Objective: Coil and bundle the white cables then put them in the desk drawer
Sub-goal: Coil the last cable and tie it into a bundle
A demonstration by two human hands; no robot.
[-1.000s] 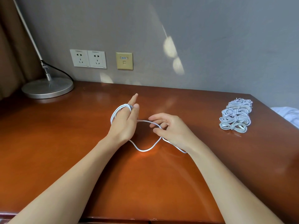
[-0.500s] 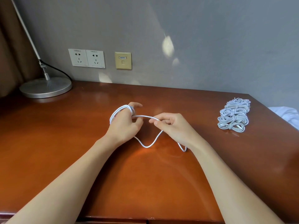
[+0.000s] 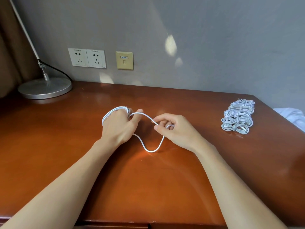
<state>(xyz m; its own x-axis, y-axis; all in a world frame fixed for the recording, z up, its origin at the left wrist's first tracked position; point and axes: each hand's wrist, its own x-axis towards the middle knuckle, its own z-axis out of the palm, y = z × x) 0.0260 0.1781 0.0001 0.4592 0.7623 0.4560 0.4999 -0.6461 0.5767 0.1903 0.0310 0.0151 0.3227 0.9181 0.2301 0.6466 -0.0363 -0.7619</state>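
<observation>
A white cable (image 3: 149, 148) is wound in several turns round the fingers of my left hand (image 3: 118, 127), which is curled over the desk's middle. From that coil the cable arcs right to my right hand (image 3: 171, 129), which pinches it between thumb and fingers. A slack loop hangs down between the two hands and touches the desk. A stack of bundled white cables (image 3: 237, 116) lies at the desk's right edge. The drawer front is only a sliver at the bottom edge.
The brown wooden desk (image 3: 66, 146) meets a grey wall. A lamp's round metal base (image 3: 45, 88) stands at the back left, with its black cord. Wall sockets (image 3: 87, 57) and a yellow data port (image 3: 124, 60) sit above the desk. White cloth (image 3: 292, 115) lies beyond the right edge.
My left fingers have curled down from pointing up. My right hand rose and carried the cable up toward the left fingers, so the slack loop on the desk got shorter.
</observation>
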